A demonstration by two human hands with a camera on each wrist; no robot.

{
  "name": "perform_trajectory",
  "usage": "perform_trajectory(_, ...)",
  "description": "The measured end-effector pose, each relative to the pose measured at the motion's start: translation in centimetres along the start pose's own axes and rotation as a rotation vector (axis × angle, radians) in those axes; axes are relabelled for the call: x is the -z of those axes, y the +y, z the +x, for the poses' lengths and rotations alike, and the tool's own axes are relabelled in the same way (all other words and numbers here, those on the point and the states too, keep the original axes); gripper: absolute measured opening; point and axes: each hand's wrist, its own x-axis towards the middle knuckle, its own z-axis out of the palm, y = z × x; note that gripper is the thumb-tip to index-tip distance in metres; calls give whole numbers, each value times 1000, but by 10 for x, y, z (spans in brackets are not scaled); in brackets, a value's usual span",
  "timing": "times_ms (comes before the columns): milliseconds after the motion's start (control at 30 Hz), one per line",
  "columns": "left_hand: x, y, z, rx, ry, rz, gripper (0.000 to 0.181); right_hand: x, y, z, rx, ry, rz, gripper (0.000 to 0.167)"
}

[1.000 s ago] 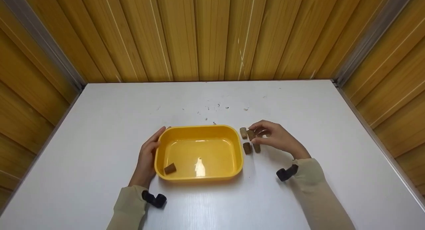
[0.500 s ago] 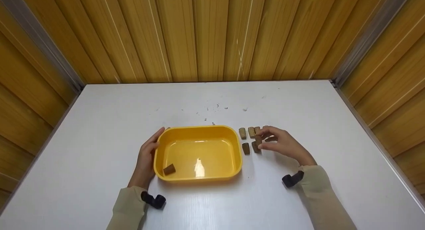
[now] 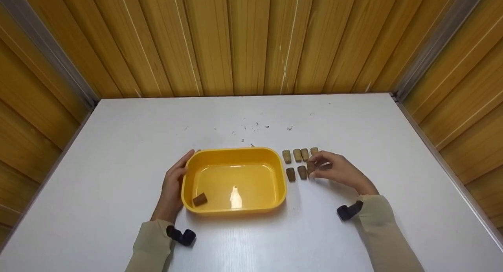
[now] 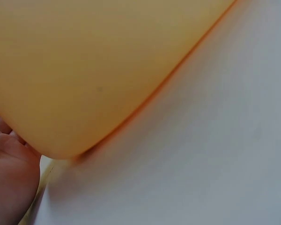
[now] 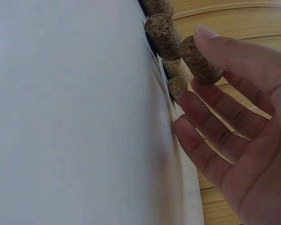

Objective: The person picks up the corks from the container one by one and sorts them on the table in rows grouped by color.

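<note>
My right hand (image 3: 336, 170) pinches a brown cork stopper (image 5: 199, 63) between thumb and fingers, low over the table at the right end of a row. Beside it in the head view lie two dark corks, the nearer one (image 3: 302, 172) and a farther one (image 3: 290, 174). Behind them is a row of lighter corks (image 3: 297, 155), partly hidden by my fingers at its right end. On the left, my left hand (image 3: 173, 187) rests along the outer side of a yellow plastic tub (image 3: 234, 212), its fingers fairly straight. One cork (image 3: 200, 199) lies in the tub's near-left corner.
The white table (image 3: 251, 244) extends around the tub, with small dark specks (image 3: 257, 124) toward the back. Corrugated wood-patterned walls (image 3: 251, 44) close off the back and sides. Something small shows behind the tub's far-left corner, mostly hidden.
My right hand has moved rightward and slightly nearer with the cork, lining it up beside the front corks. More of the back row now shows. The left hand and tub stay nearly still.
</note>
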Motion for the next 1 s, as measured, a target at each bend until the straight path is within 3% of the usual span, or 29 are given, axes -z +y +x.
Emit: perform_trajectory(1000, 1, 1, 0, 12, 11, -4, 52, 0, 1, 0, -97, 4, -67, 39)
